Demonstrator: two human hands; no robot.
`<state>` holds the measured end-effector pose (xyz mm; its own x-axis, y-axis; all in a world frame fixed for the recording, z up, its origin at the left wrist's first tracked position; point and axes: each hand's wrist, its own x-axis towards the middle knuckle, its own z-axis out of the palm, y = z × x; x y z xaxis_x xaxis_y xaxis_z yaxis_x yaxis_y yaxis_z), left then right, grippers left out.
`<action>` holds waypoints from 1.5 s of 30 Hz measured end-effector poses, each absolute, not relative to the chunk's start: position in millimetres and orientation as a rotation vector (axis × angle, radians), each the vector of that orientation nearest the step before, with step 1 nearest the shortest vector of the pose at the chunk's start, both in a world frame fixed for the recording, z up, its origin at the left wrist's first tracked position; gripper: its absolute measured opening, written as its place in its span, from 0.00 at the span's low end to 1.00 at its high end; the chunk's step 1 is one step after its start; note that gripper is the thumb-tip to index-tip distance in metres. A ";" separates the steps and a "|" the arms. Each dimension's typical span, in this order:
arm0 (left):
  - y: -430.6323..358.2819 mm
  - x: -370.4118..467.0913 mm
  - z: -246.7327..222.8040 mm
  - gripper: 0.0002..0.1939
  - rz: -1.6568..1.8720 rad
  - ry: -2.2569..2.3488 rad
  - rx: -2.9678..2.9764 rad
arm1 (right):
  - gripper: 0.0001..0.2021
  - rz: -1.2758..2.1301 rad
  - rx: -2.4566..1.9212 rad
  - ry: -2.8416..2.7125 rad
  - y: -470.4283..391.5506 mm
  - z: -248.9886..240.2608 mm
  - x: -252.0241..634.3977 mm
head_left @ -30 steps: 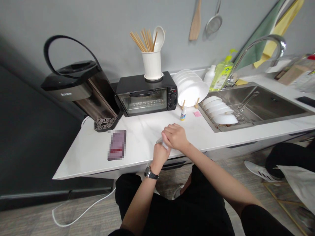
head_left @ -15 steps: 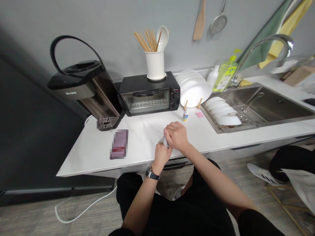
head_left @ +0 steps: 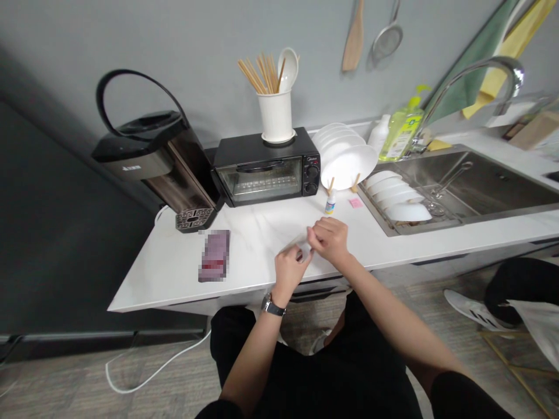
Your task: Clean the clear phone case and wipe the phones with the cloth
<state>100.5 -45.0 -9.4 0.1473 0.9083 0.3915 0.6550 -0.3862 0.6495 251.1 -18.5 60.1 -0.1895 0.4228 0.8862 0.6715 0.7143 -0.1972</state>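
Over the front of the counter, both my hands pinch a small, thin, whitish film-like piece (head_left: 304,249), mostly hidden by the fingers. My left hand (head_left: 290,270), below a wristwatch, has its fingers curled round one side of it. My right hand (head_left: 332,240) is closed on the other side, a little higher and to the right. Just beyond my right hand stands a small white bottle with a blue and yellow label (head_left: 330,203). A pink slip (head_left: 355,202) lies to the right of that bottle.
A phone-like item (head_left: 214,256), blurred out, lies to the left. Behind are a drinks dispenser (head_left: 174,169), a toaster oven (head_left: 262,174) topped by a utensil holder (head_left: 276,116), and racked plates (head_left: 349,166). Bowls (head_left: 408,212) sit by the sink (head_left: 493,213). Another person's shoe (head_left: 469,308) shows at right.
My hands have drawn slightly apart, the right one moving right, so more of the whitish piece shows between them. The view has shifted a little.
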 end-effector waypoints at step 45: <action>-47.3 92.1 -22.4 0.12 1.083 1.572 2.037 | 0.32 0.017 -1.100 -2.267 -45.1 -1.7 245.4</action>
